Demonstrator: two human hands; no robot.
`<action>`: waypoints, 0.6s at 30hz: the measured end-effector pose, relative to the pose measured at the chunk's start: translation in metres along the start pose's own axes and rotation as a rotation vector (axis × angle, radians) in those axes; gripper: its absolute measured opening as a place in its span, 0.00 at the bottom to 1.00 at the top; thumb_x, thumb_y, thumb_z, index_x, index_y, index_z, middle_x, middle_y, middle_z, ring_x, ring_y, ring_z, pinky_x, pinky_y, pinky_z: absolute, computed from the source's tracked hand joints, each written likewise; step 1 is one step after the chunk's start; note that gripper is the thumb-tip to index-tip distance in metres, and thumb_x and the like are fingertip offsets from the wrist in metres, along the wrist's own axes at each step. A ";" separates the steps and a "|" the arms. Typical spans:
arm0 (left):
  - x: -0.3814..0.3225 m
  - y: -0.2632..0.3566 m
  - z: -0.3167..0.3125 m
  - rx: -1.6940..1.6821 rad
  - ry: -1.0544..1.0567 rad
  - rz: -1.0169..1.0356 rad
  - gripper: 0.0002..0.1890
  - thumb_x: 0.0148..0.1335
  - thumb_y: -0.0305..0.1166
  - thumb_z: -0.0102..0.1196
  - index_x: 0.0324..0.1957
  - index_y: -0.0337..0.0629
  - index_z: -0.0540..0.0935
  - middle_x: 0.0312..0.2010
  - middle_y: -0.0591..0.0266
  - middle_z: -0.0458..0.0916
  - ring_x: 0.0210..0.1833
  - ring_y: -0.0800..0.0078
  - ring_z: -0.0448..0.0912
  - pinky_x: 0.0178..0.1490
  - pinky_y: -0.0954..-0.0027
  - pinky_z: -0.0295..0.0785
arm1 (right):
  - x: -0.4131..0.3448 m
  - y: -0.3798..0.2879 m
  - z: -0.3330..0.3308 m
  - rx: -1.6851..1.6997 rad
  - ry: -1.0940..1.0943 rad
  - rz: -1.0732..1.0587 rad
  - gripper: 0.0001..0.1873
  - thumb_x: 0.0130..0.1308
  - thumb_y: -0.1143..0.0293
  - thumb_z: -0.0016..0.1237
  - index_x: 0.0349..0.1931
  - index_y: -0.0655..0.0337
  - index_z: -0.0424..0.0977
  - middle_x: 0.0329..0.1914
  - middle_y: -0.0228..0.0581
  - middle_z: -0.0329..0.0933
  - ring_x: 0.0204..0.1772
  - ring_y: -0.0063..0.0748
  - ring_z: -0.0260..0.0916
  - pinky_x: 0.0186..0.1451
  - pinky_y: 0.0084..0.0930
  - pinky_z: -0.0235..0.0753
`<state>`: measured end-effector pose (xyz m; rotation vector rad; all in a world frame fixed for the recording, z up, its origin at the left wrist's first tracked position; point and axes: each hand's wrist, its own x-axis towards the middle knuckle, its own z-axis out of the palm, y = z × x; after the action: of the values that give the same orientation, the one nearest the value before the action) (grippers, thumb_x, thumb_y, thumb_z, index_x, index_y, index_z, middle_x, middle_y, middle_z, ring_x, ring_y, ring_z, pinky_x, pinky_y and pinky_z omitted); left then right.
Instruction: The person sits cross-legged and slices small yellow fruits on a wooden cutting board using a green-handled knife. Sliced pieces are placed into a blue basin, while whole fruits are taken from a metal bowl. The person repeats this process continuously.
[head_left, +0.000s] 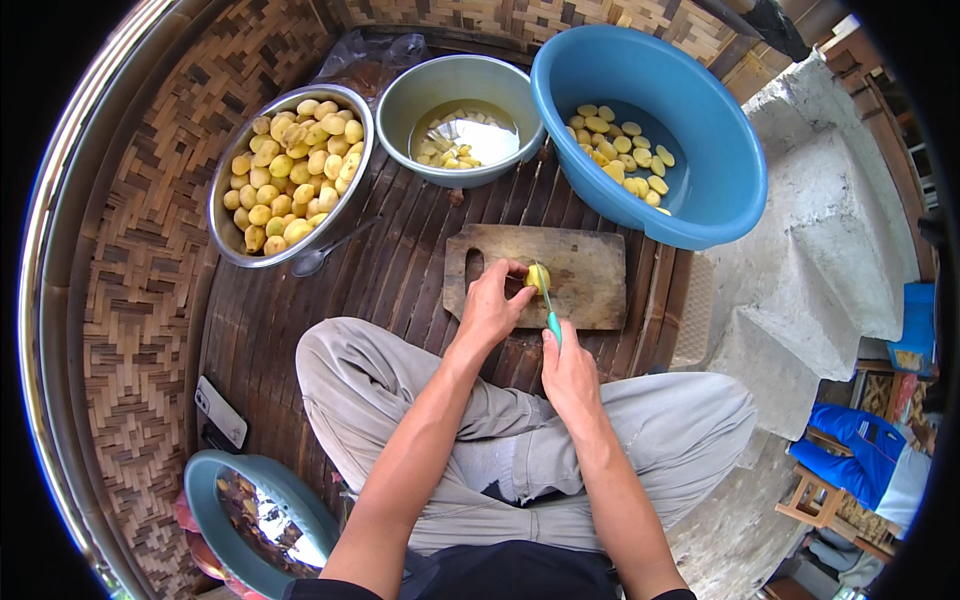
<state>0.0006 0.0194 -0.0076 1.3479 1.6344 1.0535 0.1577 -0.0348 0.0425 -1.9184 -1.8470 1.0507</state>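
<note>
A wooden cutting board (592, 277) with a handle slot lies on the slatted bamboo platform. On it, my left hand (495, 300) holds a peeled potato (535, 279) between thumb and fingers. My right hand (570, 367) grips a knife (554, 326) with a green handle, its blade at the right part of the potato. Beyond the board, a grey-green basin (457, 176) holds liquid and pale cut pieces. A metal bowl (281, 261) at the left is heaped with peeled potatoes. The large blue basin (697, 232) at the right holds yellow potato pieces in water.
A spoon (311, 261) lies beside the metal bowl. A phone (221, 412) rests at the left, near a teal basin (199, 487) with peelings in water. Woven walls border the platform; concrete steps (840, 262) stand at the right. A person in blue trousers (851, 454) sits at the far right.
</note>
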 end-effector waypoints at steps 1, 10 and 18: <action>0.000 -0.001 0.000 0.007 0.000 0.013 0.16 0.59 0.29 0.68 0.48 0.36 0.81 0.46 0.49 0.85 0.50 0.54 0.85 0.54 0.59 0.78 | 0.000 0.000 0.000 0.006 0.002 -0.004 0.15 0.80 0.58 0.39 0.57 0.57 0.66 0.34 0.68 0.80 0.40 0.75 0.77 0.41 0.65 0.74; 0.000 0.003 -0.002 -0.017 -0.030 -0.027 0.18 0.58 0.27 0.68 0.50 0.36 0.81 0.45 0.51 0.85 0.46 0.60 0.86 0.50 0.62 0.80 | 0.001 0.002 0.001 0.017 0.002 0.006 0.16 0.80 0.58 0.39 0.58 0.56 0.67 0.35 0.68 0.80 0.41 0.75 0.77 0.42 0.64 0.74; 0.000 0.003 -0.003 -0.006 -0.044 0.056 0.21 0.58 0.25 0.69 0.53 0.37 0.79 0.47 0.53 0.85 0.42 0.64 0.86 0.48 0.64 0.80 | 0.000 0.002 0.001 0.076 0.066 0.002 0.17 0.80 0.58 0.40 0.59 0.57 0.67 0.38 0.66 0.81 0.44 0.73 0.77 0.44 0.62 0.75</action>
<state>-0.0008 0.0195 -0.0039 1.4102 1.5685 1.0526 0.1589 -0.0349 0.0406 -1.8888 -1.7449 1.0302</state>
